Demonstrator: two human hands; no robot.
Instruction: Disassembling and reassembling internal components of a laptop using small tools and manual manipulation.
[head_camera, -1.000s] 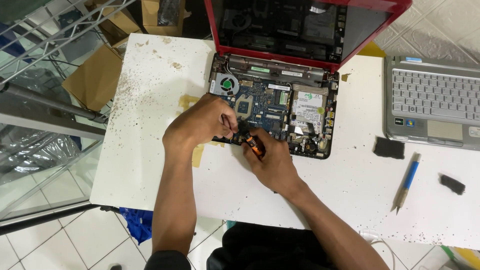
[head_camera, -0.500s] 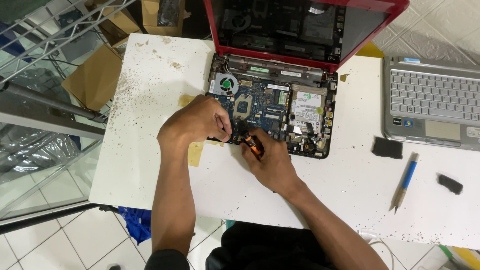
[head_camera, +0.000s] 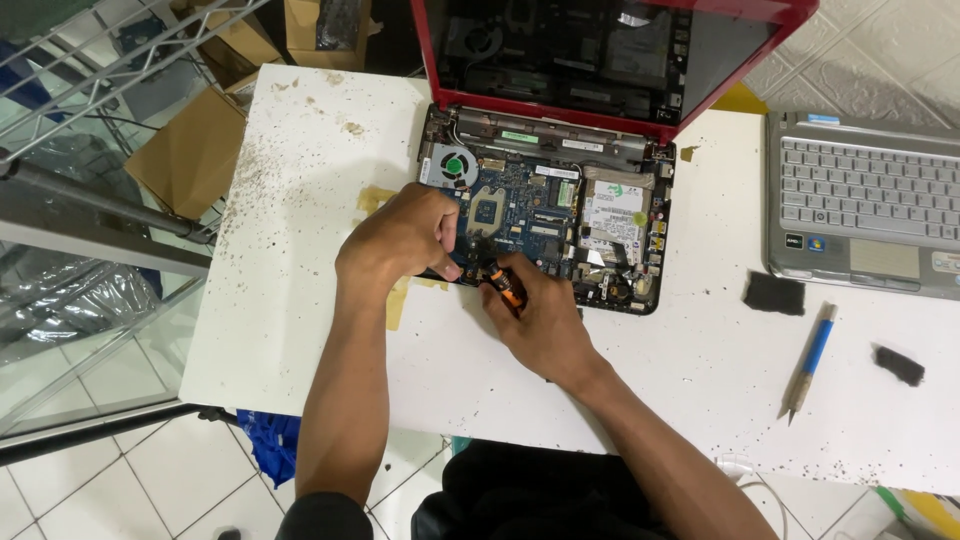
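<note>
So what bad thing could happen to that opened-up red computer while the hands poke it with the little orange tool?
The orange-handled screwdriver in the right hand could slip and scratch the bare blue circuit board. A tiny loosened screw might roll off and get lost among the dark specks on the white table. The left hand rests right on the open red laptop, so it might press on delicate parts.

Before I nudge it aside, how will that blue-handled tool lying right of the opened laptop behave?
The blue-handled tool is slim and roundish, so it probably rolls on the smooth white table. It looks light and stiff, and should lift by its handle without bending. It lies apart from the black pads, so a push likely meets nothing.
</note>
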